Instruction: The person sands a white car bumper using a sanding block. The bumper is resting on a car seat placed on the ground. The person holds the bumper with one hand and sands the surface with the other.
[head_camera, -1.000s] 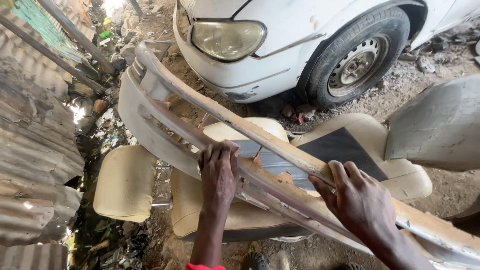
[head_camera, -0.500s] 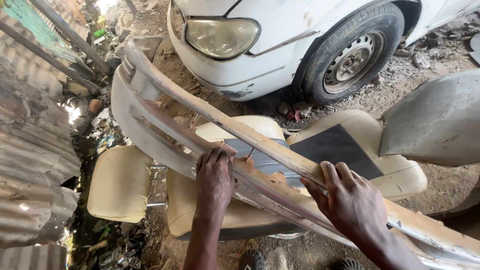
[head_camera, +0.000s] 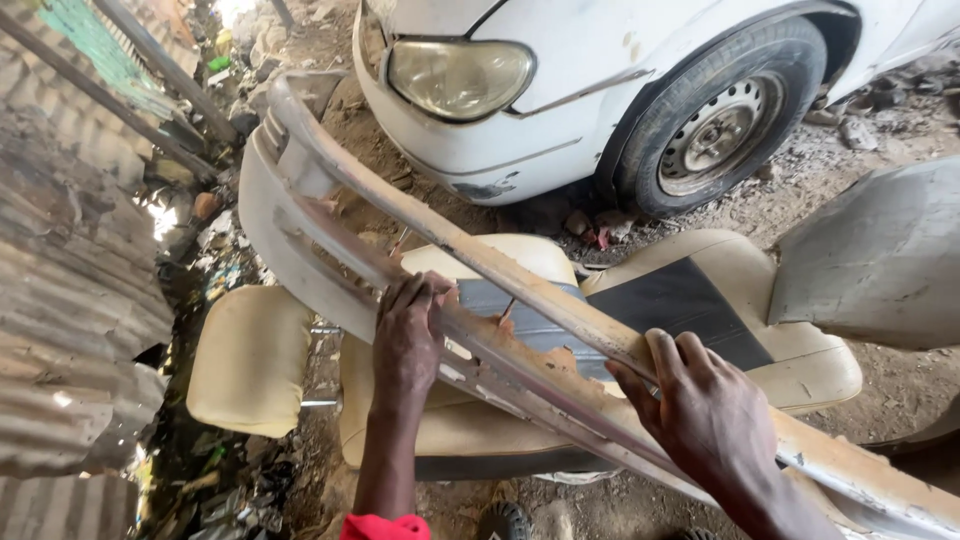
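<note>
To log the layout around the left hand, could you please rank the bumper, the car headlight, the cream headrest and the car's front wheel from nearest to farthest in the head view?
From the left hand:
1. Bumper: under its fingers, touching.
2. Cream headrest: just to its left, on the ground.
3. Car headlight: above, farther up.
4. Front wheel: upper right, farthest.
</note>
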